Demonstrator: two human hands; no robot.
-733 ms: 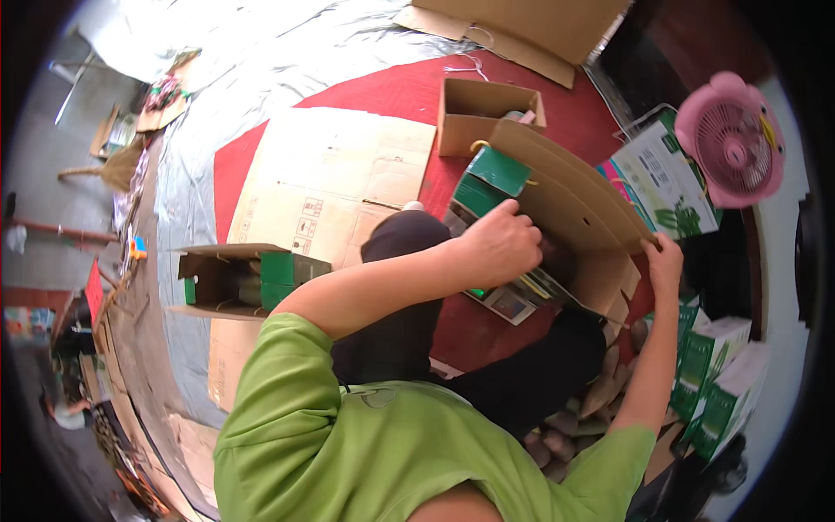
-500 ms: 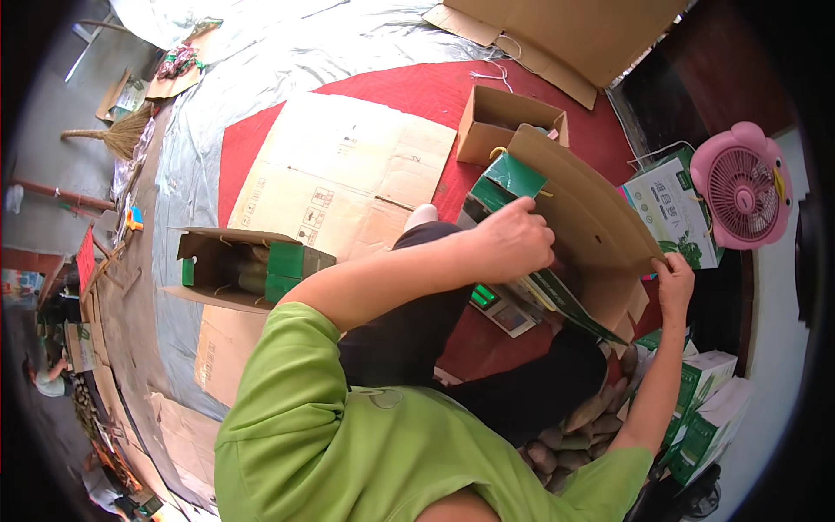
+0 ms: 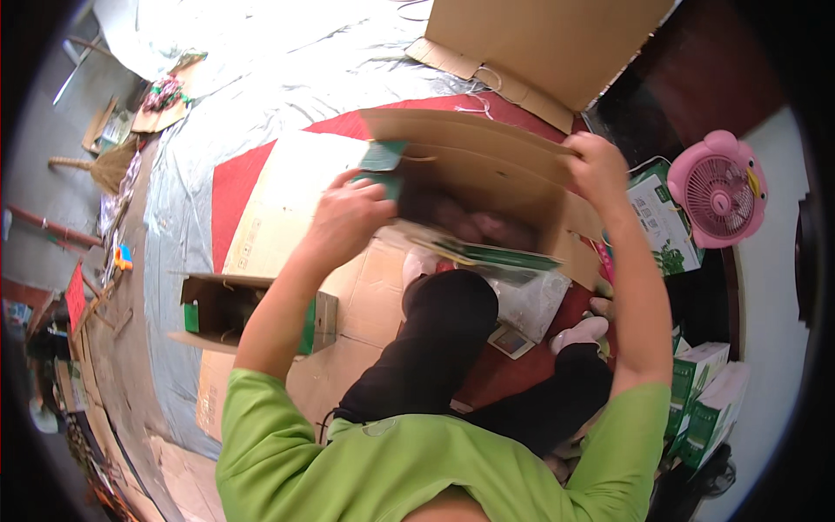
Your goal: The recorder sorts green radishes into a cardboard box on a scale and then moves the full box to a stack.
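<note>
An open cardboard box [image 3: 513,183] with a green and white outside hangs tilted in front of me, between my two hands. My left hand [image 3: 352,213] is closed on its left end, by the green end flap. At the far right corner, my right hand [image 3: 598,170] pinches the raised brown flap. Several roundish, pinkish-brown pieces [image 3: 487,228], blurred, lie inside; their kind is unclear. Below the box are a silvery plate [image 3: 539,304] and a small scale display [image 3: 511,342], next to my feet.
A second open box [image 3: 323,322] stands left, on flattened cardboard [image 3: 361,300]. To the right are a pink fan [image 3: 718,196], a white-green carton [image 3: 657,217] and more green cartons [image 3: 709,409]. A large cardboard sheet [image 3: 539,52] rises at the back. A broom [image 3: 109,165] lies far left.
The box has moved left and up off the scale area, turning so its inside shows. My left hand has gone left to its end; my right hand has risen leftward with the flap.
</note>
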